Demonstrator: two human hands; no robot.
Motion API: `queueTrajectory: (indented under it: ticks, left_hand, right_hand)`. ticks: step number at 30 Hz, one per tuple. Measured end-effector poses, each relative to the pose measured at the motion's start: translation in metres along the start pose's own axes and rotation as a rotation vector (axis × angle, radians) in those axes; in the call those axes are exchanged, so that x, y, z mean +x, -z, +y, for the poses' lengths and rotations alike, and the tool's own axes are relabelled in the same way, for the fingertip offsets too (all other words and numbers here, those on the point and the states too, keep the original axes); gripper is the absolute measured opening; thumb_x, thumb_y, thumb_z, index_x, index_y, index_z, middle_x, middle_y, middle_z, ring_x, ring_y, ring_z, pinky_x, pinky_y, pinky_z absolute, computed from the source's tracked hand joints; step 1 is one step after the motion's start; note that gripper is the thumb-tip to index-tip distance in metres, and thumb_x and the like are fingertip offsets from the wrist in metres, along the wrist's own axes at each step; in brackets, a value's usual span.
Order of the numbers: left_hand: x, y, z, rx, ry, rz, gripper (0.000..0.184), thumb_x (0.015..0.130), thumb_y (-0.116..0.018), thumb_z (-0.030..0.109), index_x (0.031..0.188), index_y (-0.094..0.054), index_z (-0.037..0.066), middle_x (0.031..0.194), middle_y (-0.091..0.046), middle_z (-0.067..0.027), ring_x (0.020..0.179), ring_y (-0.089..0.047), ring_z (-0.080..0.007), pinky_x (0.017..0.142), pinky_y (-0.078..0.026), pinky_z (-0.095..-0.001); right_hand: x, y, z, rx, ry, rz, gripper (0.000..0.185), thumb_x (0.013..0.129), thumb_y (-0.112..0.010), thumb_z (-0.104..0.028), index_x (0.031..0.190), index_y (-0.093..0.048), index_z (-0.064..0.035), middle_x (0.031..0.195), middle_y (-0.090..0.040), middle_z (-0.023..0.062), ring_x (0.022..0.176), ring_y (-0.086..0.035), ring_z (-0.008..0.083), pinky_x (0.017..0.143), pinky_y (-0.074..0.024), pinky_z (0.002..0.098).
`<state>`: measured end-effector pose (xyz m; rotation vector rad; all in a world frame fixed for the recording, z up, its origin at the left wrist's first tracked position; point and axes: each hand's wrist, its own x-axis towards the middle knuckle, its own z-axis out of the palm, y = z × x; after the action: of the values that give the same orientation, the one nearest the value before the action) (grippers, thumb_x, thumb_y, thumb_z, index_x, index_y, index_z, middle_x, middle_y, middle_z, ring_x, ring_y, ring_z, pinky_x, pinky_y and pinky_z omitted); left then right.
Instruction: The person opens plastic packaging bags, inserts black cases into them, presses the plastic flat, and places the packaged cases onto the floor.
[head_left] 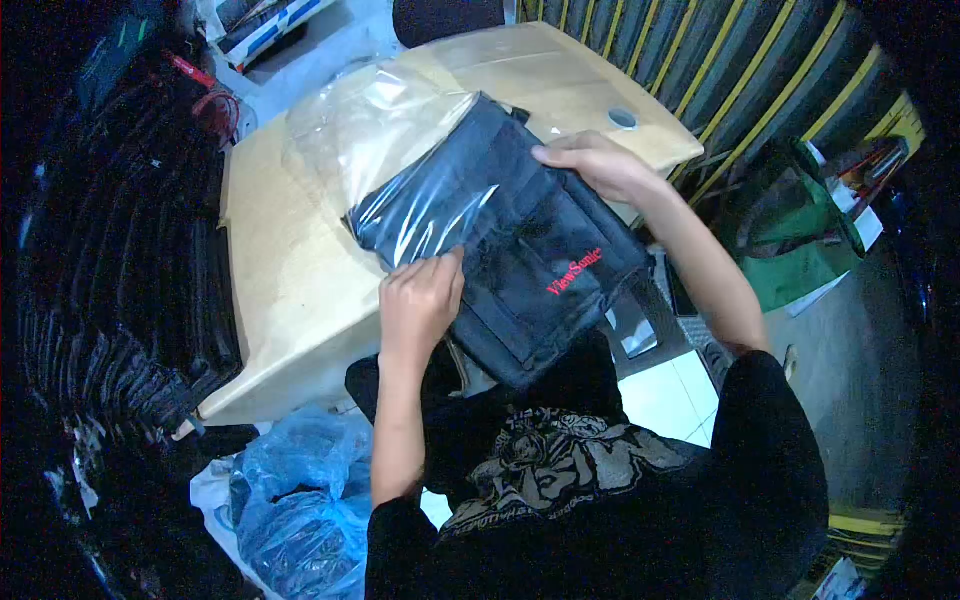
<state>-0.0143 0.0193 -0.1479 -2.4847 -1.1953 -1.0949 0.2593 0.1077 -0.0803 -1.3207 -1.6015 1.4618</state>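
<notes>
Currently, a black bag (530,240) with red "ViewSonic" lettering lies tilted across the near side of the wooden table (290,290), its far part above the tabletop and its lettered end jutting past the table's near edge towards the person's black shirt (600,480). A clear plastic sleeve (370,120) covers the bag's far left portion and spreads crumpled over the table. The left hand (421,292) is clenched at the bag's left side, fingers curled at the plastic near the table's near edge. The right hand (600,167) grasps the bag's opposite side, thumb on top, towards the table's right corner; its other fingers are largely hidden. A small round disc (622,119) rests on the table near that corner. Left of the table stands a row of black folded items (120,250); below its near left corner are blue plastic bags (305,500), and right of it sits a green bag (800,240).
</notes>
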Motion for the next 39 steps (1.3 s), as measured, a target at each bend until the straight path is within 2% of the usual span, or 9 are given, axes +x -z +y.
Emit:
queueTrajectory:
  ticks: [4, 7, 10, 19, 24, 27, 30, 35, 39]
  left_hand:
    - [-0.018, -0.017, -0.006, -0.040, 0.037, 0.007, 0.011, 0.079, -0.066, 0.008, 0.088, -0.061, 0.006, 0.063, -0.058, -0.0061, 0.059, -0.059, -0.0216, 0.058, -0.046, -0.0339]
    - [-0.018, -0.023, -0.006, -0.034, 0.021, 0.041, 0.012, 0.079, -0.066, 0.008, 0.090, -0.063, 0.006, 0.063, -0.057, -0.0053, 0.058, -0.058, -0.0214, 0.058, -0.045, -0.0336]
    - [-0.012, -0.026, -0.006, -0.068, 0.053, 0.094, 0.011, 0.078, -0.066, 0.008, 0.089, -0.063, 0.006, 0.064, -0.057, -0.0050, 0.058, -0.058, -0.0207, 0.058, -0.045, -0.0332]
    - [0.015, -0.032, -0.022, -0.147, 0.084, 0.184, 0.009, 0.077, -0.067, 0.004, 0.086, -0.065, 0.003, 0.073, -0.065, -0.0075, 0.062, -0.062, -0.0199, 0.056, -0.047, -0.0323]
    - [0.040, -0.012, -0.020, -0.160, 0.001, 0.148, 0.008, 0.077, -0.067, 0.003, 0.085, -0.066, 0.005, 0.069, -0.064, -0.0077, 0.059, -0.062, -0.0220, 0.054, -0.047, -0.0332]
    - [0.048, -0.015, -0.025, -0.172, 0.101, 0.198, 0.008, 0.078, -0.068, 0.004, 0.085, -0.066, 0.006, 0.065, -0.063, -0.0074, 0.057, -0.061, -0.0214, 0.054, -0.046, -0.0328]
    - [0.052, -0.017, -0.022, 0.014, 0.076, 0.111, 0.014, 0.075, -0.069, 0.012, 0.088, -0.065, 0.008, 0.077, -0.059, -0.0067, 0.071, -0.059, -0.0239, 0.065, -0.045, -0.0357]
    - [0.094, -0.038, 0.002, 0.026, 0.057, 0.127, 0.038, 0.079, -0.067, 0.016, 0.114, -0.055, 0.008, 0.096, -0.056, -0.0135, 0.091, -0.058, -0.0325, 0.075, -0.048, -0.0416]
    - [0.127, -0.055, -0.002, 0.097, -0.066, 0.168, 0.015, 0.085, -0.061, 0.017, 0.098, -0.061, 0.010, 0.080, -0.056, -0.0065, 0.073, -0.063, -0.0237, 0.059, -0.052, -0.0361]
  right_hand:
    - [-0.025, 0.041, 0.038, 0.100, -0.123, -0.237, 0.062, 0.090, -0.062, -0.023, 0.140, -0.034, 0.0014, 0.131, -0.053, 0.0098, 0.115, -0.055, 0.0178, 0.095, -0.0483, 0.0332]
    - [-0.050, 0.058, 0.080, 0.536, -0.035, -0.383, 0.071, 0.088, -0.064, -0.031, 0.139, -0.032, 0.0054, 0.130, -0.051, 0.0212, 0.113, -0.058, 0.0269, 0.097, -0.0482, 0.0405]
    - [-0.076, 0.011, 0.084, 0.774, 0.248, -0.259, 0.079, 0.079, -0.072, -0.031, 0.136, -0.035, 0.0081, 0.123, -0.056, 0.0229, 0.106, -0.061, 0.0294, 0.096, -0.0484, 0.0383]
    - [-0.065, -0.038, 0.043, 1.037, -0.001, 0.266, 0.038, 0.092, -0.054, -0.015, 0.123, -0.051, 0.0068, 0.115, -0.063, 0.0159, 0.098, -0.064, 0.0234, 0.088, -0.0521, 0.0341]
    - [-0.027, -0.017, 0.077, 1.456, 0.419, 0.061, 0.057, 0.095, -0.048, -0.039, 0.132, -0.043, 0.0037, 0.133, -0.050, 0.0201, 0.122, -0.049, 0.0324, 0.106, -0.0356, 0.0458]
    - [-0.039, -0.045, 0.047, 1.348, 0.555, 0.405, 0.077, 0.092, -0.038, -0.060, 0.139, -0.035, 0.0015, 0.141, -0.042, 0.0187, 0.128, -0.042, 0.0341, 0.110, -0.0299, 0.0476]
    - [-0.057, -0.051, 0.067, 1.347, 0.518, 0.137, 0.097, 0.082, -0.041, -0.073, 0.143, -0.029, 0.0013, 0.145, -0.037, 0.0164, 0.132, -0.036, 0.0321, 0.111, -0.0271, 0.0475]
    - [-0.063, -0.056, 0.068, 0.957, 0.454, 0.022, 0.095, 0.069, -0.082, -0.038, 0.140, -0.033, 0.0020, 0.140, -0.044, 0.0143, 0.127, -0.043, 0.0250, 0.107, -0.0340, 0.0401]
    - [-0.073, -0.059, 0.035, 0.189, 0.185, 0.581, 0.062, 0.077, -0.076, -0.017, 0.127, -0.047, 0.0043, 0.115, -0.064, 0.0124, 0.102, -0.061, 0.0212, 0.087, -0.0476, 0.0322]
